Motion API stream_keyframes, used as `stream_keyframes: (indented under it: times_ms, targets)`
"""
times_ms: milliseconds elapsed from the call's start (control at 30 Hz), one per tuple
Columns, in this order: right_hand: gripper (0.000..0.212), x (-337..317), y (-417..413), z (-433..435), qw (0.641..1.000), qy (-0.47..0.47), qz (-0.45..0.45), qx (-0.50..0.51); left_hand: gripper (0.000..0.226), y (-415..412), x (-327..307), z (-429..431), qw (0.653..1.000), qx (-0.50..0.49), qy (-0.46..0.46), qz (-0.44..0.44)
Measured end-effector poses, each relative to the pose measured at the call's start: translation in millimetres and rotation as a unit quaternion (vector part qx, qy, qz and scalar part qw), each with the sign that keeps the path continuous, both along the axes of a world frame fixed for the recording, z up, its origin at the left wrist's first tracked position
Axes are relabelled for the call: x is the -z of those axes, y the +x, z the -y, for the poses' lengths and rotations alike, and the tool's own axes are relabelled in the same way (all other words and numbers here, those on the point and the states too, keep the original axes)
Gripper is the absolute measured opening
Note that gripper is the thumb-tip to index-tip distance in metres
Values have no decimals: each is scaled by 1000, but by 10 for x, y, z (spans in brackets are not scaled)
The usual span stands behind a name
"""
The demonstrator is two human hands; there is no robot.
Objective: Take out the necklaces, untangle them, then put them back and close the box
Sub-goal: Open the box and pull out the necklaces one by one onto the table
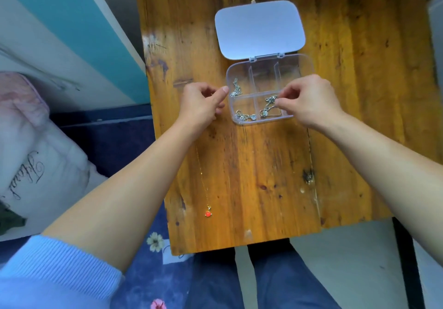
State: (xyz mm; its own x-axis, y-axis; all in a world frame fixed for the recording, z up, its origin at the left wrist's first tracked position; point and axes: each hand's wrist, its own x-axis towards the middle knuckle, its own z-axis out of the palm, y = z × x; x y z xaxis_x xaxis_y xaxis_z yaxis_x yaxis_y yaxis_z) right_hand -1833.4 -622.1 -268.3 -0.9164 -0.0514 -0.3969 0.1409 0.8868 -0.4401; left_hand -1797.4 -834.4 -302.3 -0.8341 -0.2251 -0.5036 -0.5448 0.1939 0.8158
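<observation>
With the right hand (309,100) pinching a tangled silver necklace (268,107) in the near right compartment of the open clear plastic divided box (263,76) and the left hand (203,102) curled beside its left wall, grip unclear, a quick pull may snag the chain on a divider and drag the light box.

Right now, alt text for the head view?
The right hand pinches a silver necklace in the open clear box, near right compartment. The left hand is beside the box; a red-pendant necklace lies on the table.
</observation>
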Motion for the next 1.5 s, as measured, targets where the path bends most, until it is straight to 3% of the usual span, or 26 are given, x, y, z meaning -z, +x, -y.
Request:
stream_keyframes:
  times_ms: [200, 400, 533, 633, 733, 800, 900, 1100, 1233, 1333, 1500]
  targets:
    - [30, 155, -120, 290, 977, 169, 31, -125, 18, 29, 48, -82, 998, -47, 40, 15]
    - [20, 197, -112, 382, 974, 177, 39, -134, 17, 36, 20, -110, 997, -62, 34, 27]
    - [9, 128, -94, 231, 990, 93, 48, -90, 16, 30, 3, -105, 997, -65, 26, 33]
    - [7, 41, -105, 48, 994, -75, 79, 2, 15, 38, 6, -107, 997, -63, 19, 33]
    - [14, -59, -123, -114, 942, -251, 169, 142, 15, 52, 14, -118, 996, -73, 26, 36]
    - [16, -90, -127, -198, 900, -318, 214, 209, 16, 58, 13, -122, 996, -73, 25, 39]
    - [12, -97, -103, -301, 886, -339, 229, 216, 16, 56, 3, -114, 996, -70, 22, 42]
    - [16, -113, 107, -450, 931, -302, 116, 168, 15, 52, -36, -132, 997, -68, -11, 30]
    - [20, -97, 302, -561, 921, -324, 106, 189, 14, 58, -130, -240, 979, -57, -190, -50]
    - [18, -39, 423, -664, 898, -353, 119, 234, 15, 42, -253, -448, 955, 19, -252, -153]
    - [16, 54, 538, -842, 857, -371, 129, 334, 20, -29, -257, -831, 920, 261, -254, -145]
